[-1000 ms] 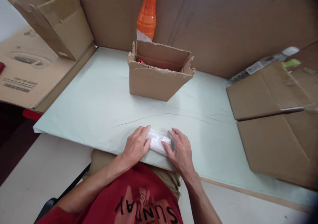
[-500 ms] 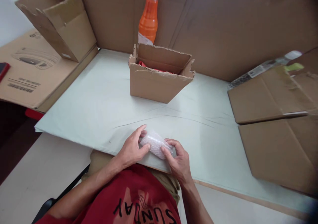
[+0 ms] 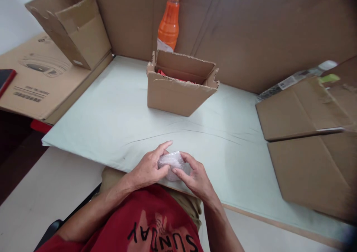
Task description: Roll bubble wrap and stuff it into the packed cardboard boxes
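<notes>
Both hands have drawn closer together since a second ago, when they lay flat on either side of the bundle; now they cup it from both sides. Seen from the head camera, the left hand [image 3: 149,167] curls round the left end of a small bubble-wrap bundle [image 3: 171,162], thumb up and fingers underneath, grasping it. The right hand [image 3: 193,175] closes over the right end, fingertips pressed onto the crinkled, translucent plastic. That bundle is lumpy and rounded, held at the near edge of the desk [image 3: 111,110], which is covered with a smooth pale green sheet marked by faint creases.

Beyond the bundle, toward the far side of the desk, stands an open cardboard box [image 3: 180,90] with ragged, torn flaps and something red inside. Behind that box rises an orange plastic bottle [image 3: 169,21] with an orange cap, set against a wall of plain brown cardboard. Far left of the box, a folded carton [image 3: 74,26] leans on a printed flat carton [image 3: 36,77]. Right of the box lie flattened cardboard sheets [image 3: 304,108], matte and creased.
</notes>
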The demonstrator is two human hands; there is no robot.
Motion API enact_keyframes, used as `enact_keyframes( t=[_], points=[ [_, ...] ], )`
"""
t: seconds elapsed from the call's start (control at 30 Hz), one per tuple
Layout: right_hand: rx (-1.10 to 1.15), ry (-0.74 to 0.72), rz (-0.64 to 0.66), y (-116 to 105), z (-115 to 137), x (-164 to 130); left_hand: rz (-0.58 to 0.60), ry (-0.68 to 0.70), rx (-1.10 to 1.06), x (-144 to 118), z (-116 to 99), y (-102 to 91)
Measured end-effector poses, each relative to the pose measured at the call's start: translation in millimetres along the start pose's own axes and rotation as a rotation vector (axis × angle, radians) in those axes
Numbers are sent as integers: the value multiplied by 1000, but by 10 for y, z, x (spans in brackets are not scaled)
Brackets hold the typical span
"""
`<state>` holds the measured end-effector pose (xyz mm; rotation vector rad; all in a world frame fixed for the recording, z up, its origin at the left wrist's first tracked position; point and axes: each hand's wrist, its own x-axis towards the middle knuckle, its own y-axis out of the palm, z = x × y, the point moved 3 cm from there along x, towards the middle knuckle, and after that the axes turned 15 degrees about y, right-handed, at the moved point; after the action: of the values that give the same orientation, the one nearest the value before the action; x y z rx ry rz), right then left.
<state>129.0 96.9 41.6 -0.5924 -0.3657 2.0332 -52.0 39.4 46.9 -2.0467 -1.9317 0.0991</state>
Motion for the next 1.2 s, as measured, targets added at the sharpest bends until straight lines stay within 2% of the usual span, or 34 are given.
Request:
enact_keyframes(
  t=[0.1, 0.23, 0.33, 0.47, 0.63, 0.7, 0.77, 0.93, 1.2],
  points=[
    [70, -35, -30, 54, 64, 14, -69, 0, -71, -12, 5, -38],
    [220, -16, -125, 73, 43, 9, -158, -6, -308, -37, 93, -32],
    [358, 22, -152, 83, 12, 16, -157, -43, -498, -65, 157, 76],
    [513, 64, -117, 139, 26, 44, -124, -76, -709, -78, 145, 210],
    [394, 37, -122, 151, 39, 93, -169, -129, -547, -34, 102, 137],
    [315, 21, -161, 121, 13, 127, -180, -123, -503, -7, 107, 96],
    [285, 18, -147, 114, -19, 172, -193, -99, -481, 19, 137, 74],
    [373, 84, 49, 261, -58, 259, -223, -60, -388, 57, 262, 76],
    [489, 219, 55, 457, 16, 406, -240, -123, -257, 126, 396, -14]
  ],
)
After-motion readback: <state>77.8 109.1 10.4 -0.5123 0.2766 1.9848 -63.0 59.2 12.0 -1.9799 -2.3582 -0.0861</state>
